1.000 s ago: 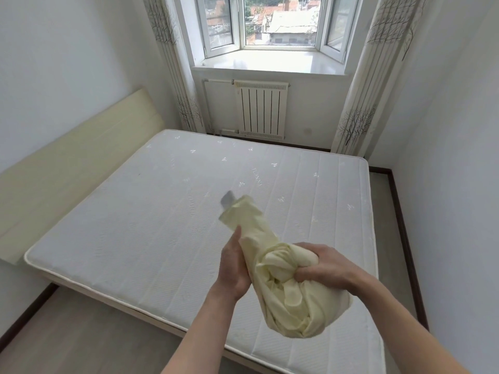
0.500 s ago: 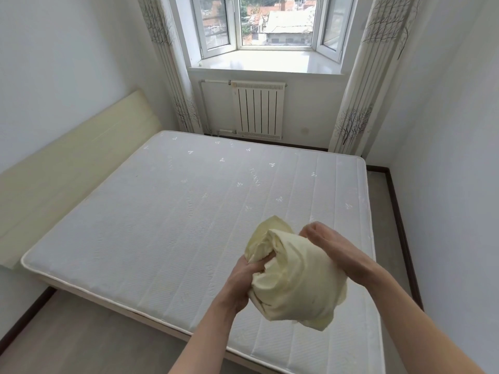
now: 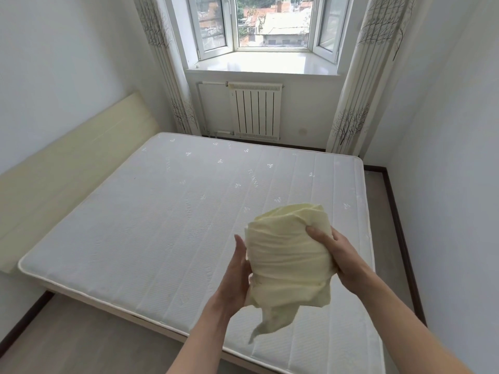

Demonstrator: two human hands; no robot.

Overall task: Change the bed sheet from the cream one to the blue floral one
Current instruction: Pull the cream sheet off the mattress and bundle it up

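Observation:
The cream sheet (image 3: 290, 255) is bunched into a tight bundle held in the air over the near right part of the bare white mattress (image 3: 167, 222). My right hand (image 3: 334, 255) grips the bundle's right side, thumb pressed into the cloth. My left hand (image 3: 235, 276) cups its left and lower side, the fingers mostly hidden behind the cloth. A loose tail of the sheet hangs down below the bundle. No blue floral sheet is in view.
A pale wooden headboard (image 3: 67, 171) lines the left wall. A white radiator (image 3: 255, 112) sits under the bay window, with patterned curtains (image 3: 353, 85) on both sides. Narrow strips of floor (image 3: 388, 238) run along the bed's right side and foot.
The sheet has been wound from a long twisted roll into a compact bundle. Both hands rose with it and shifted to its sides. The camera tilted up toward the window.

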